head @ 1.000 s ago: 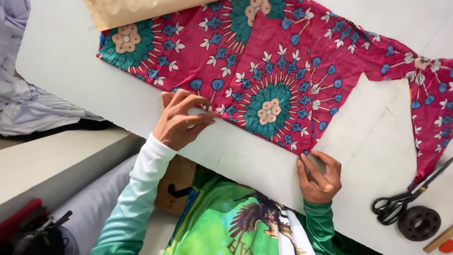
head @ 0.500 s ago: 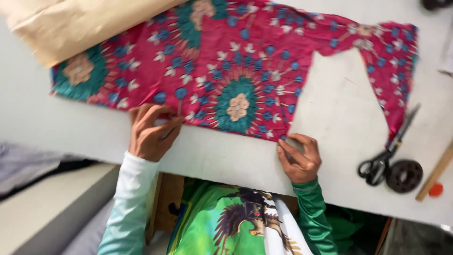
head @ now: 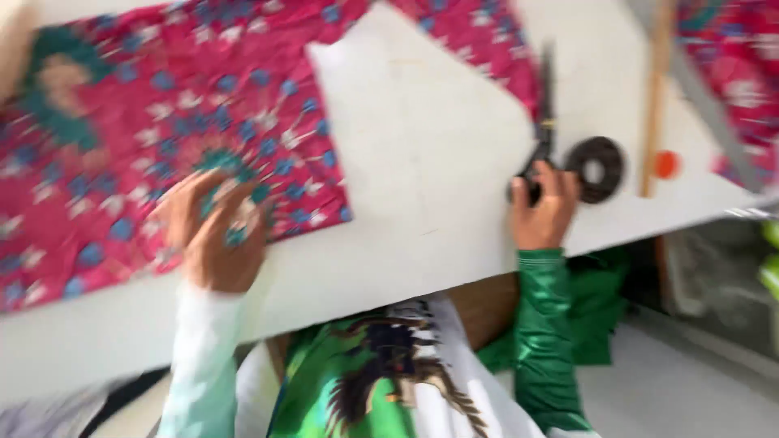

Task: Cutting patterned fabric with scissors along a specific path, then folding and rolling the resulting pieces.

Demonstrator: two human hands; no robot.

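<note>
Item: scissors [head: 542,130], lying on the white table [head: 422,162], long axis running straight away from my right hand [head: 542,212], whose fingers are curling onto the handles. My left hand [head: 213,237] is pressing, fingers spread, on the pink patterned fabric [head: 162,122], well apart from them.

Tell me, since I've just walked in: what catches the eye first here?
The pink patterned cloth spread over the left of the white table, with the left hand flat on its near edge. Then, to the right, the right hand at the black scissors, beside a dark ring.
</note>
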